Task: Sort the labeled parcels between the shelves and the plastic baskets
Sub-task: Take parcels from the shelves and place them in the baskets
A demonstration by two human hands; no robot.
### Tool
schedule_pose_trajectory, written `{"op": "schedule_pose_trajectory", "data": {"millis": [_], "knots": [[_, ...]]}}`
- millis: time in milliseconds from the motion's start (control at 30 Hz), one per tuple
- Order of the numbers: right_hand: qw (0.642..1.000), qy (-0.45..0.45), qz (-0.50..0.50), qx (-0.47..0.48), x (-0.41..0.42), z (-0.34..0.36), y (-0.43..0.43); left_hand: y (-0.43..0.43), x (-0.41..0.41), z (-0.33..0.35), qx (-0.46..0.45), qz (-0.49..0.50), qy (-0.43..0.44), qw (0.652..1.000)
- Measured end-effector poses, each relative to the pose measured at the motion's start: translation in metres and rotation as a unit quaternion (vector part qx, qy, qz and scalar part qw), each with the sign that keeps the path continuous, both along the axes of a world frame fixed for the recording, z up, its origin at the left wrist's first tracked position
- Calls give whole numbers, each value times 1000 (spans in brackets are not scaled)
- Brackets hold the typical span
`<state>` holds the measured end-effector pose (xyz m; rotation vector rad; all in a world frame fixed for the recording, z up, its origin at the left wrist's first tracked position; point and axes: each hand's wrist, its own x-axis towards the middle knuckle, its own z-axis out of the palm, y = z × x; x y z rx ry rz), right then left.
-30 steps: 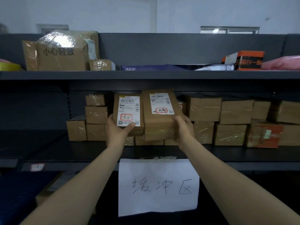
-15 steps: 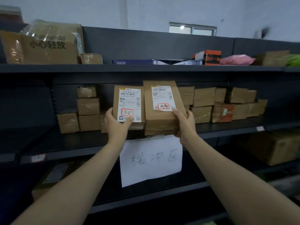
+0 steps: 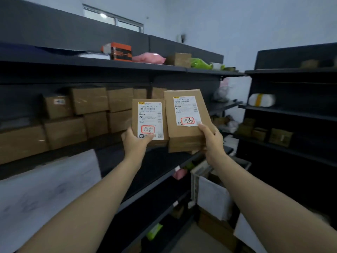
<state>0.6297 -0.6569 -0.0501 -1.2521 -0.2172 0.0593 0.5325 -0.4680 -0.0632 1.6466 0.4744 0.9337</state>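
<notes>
I hold two brown cardboard parcels up in front of the dark shelving. My left hand (image 3: 135, 142) grips the lower corner of the smaller parcel (image 3: 149, 121), whose white label carries a red-circled handwritten mark. My right hand (image 3: 211, 141) grips the lower right of the larger parcel (image 3: 187, 123), which has a similar label. Both parcels are clear of the shelf, side by side and nearly touching. A pale plastic basket (image 3: 196, 178) with a blank white sheet on its side stands on the floor below right.
Several taped brown boxes (image 3: 78, 114) fill the middle shelf at left. The top shelf (image 3: 109, 63) carries an orange box, a pink bag and a green bag. A second dark shelf unit (image 3: 291, 110) with a few parcels stands at right. A white paper sign (image 3: 45, 194) hangs at lower left.
Both hands have drawn the two parcels off the shelf, and the view has swung right, which brings the right shelf unit and the floor basket into sight.
</notes>
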Motion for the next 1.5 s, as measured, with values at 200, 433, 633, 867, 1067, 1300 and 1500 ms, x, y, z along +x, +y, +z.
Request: {"op": "schedule_pose_trajectory", "data": {"millis": [200, 433, 633, 867, 1067, 1300, 1500], "knots": [[995, 18, -92, -43, 106, -31, -126, -110, 140, -29, -31, -103, 31, 994], [975, 99, -187, -66, 195, -74, -249, -216, 273, -71, -81, -252, 104, 959], [955, 147, -248, -72, 258, -101, -310, -278, 362, -98, -124, -336, 129, 925], [937, 184, -290, -69, 355, -140, -334, -306, 474, -140, -143, -385, 168, 896], [918, 230, -314, -80, 441, -178, -341, -311, 565, -180, -151, -403, 241, 870], [913, 265, -303, -72, 510, -216, -354, -326, 628, -207, -182, -384, 266, 865], [914, 293, -274, -56, 569, -246, -364, -332, 677, -234, -223, -359, 285, 860]]}}
